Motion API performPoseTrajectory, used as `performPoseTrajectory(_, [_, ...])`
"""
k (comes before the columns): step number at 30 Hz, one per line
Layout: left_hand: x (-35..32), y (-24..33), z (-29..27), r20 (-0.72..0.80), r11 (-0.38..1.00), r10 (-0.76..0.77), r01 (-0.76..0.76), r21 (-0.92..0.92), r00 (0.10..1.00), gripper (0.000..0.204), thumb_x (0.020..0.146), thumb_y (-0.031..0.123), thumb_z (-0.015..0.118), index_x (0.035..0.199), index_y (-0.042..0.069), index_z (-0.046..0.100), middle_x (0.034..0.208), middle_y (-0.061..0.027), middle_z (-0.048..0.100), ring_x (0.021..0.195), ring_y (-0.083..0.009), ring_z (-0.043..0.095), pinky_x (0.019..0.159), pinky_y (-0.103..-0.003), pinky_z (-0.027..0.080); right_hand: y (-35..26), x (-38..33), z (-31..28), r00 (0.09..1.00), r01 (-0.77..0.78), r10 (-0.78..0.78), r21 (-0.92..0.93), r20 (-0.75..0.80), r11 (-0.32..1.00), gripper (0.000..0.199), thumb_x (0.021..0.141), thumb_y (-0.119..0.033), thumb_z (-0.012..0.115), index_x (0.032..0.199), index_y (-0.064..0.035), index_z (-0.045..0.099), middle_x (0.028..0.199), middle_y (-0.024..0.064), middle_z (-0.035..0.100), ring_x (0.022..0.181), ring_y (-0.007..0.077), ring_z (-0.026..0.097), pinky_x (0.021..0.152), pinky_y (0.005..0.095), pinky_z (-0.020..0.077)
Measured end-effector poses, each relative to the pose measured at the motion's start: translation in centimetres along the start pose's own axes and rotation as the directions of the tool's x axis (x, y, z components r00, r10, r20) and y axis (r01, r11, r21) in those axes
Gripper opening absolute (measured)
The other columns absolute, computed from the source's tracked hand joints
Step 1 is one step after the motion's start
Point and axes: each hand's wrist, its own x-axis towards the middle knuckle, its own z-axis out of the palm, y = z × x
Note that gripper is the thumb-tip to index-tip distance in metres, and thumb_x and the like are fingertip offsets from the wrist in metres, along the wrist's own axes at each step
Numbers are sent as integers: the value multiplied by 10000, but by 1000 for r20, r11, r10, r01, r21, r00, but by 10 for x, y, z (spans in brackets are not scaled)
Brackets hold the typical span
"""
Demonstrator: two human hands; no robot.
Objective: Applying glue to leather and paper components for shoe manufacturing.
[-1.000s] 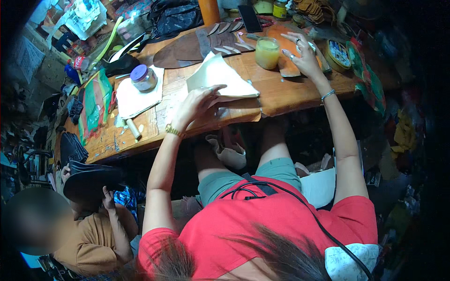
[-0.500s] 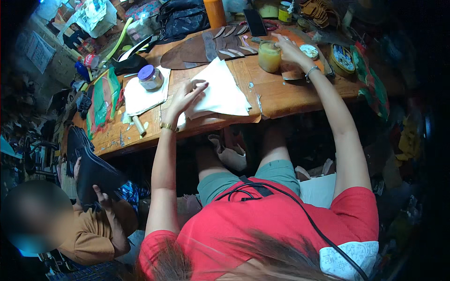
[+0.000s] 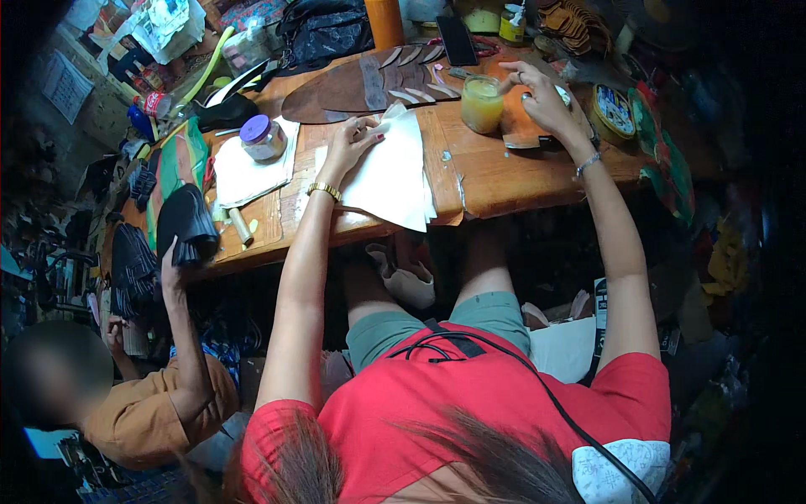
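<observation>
My left hand [image 3: 353,144] lies open on a stack of white sheets [image 3: 390,181] near the table's front edge, its fingers partly bent. One corner of the top sheet stands up a little by the fingertips. At the right, my right hand [image 3: 544,102] is open beside a glass jar [image 3: 482,107] of cloudy yellow stuff. Its fingers are apart and point left, the lower one by the jar's rim; whether that fingertip touches the glass I cannot tell. Beyond the sheets lie brown pieces [image 3: 336,91] with thin pale-edged strips on top.
A purple-lidded jar [image 3: 263,139] stands on white sheets at the left. Nearby lies a small roll [image 3: 241,227]. Toward the back are a phone [image 3: 456,40] and an orange cylinder [image 3: 385,25]; an oval tin [image 3: 613,111] sits right. A co-worker's hand [image 3: 174,260] holds black sole-shaped pieces [image 3: 186,225].
My left hand has moved forward and right onto the white sheets, which have shifted slightly. My right hand has drawn back from over the jar. The co-worker has raised a black stack to the table edge.
</observation>
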Motion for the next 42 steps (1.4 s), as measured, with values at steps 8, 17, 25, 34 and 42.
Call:
performPoseTrajectory(8, [7, 22, -3, 5, 792, 353, -301, 532, 936, 135, 884, 155, 747, 997, 101, 798, 990, -66, 698, 955, -277, 650, 818, -428, 453, -20, -11, 10, 979, -7, -25, -153, -204, 988, 603, 688, 109, 436, 1212, -56, 684, 1550, 145, 484, 1456, 364, 431, 1256, 487, 286])
performPoseTrajectory(17, [16, 17, -6, -129, 885, 362, -297, 358, 923, 106, 893, 94, 726, 991, 58, 744, 1000, -122, 726, 865, -312, 702, 752, -402, 531, -59, -10, 78, 986, 143, -168, 444, 17, 884, 569, 797, -61, 544, 1326, -207, 697, 1623, 99, 412, 1525, 336, 327, 1245, 577, 212])
performPoseTrajectory(25, [4, 21, 2, -96, 924, 266, -226, 309, 959, 261, 915, 125, 674, 1171, 89, 634, 1004, -143, 634, 935, -347, 653, 812, -459, 504, -47, 9, 158, 959, 20, -57, 133, 278, 991, 526, 927, -340, 645, 1452, -318, 613, 1746, 78, 119, 1595, 380, 116, 1216, 692, 126])
performPoseTrajectory(34, [1, 24, 0, -25, 930, 227, -209, 301, 974, 333, 879, 374, 796, 1141, 170, 797, 1016, -97, 624, 958, -280, 645, 832, -407, 519, -25, 43, 188, 959, 189, -87, -377, 271, 907, 798, 944, -823, 308, 1566, -344, 455, 1733, 150, 107, 1598, 377, 59, 1242, 650, 14])
performPoseTrajectory(42, [1, 21, -2, -40, 987, 94, -88, 133, 995, 216, 873, 229, 774, 1076, 164, 806, 970, -102, 608, 937, -300, 641, 843, -418, 510, -22, 36, 173, 886, 404, -309, -251, 344, 880, 645, 977, -750, 381, 1546, -453, 443, 1739, 104, 109, 1600, 354, 56, 1255, 625, -8])
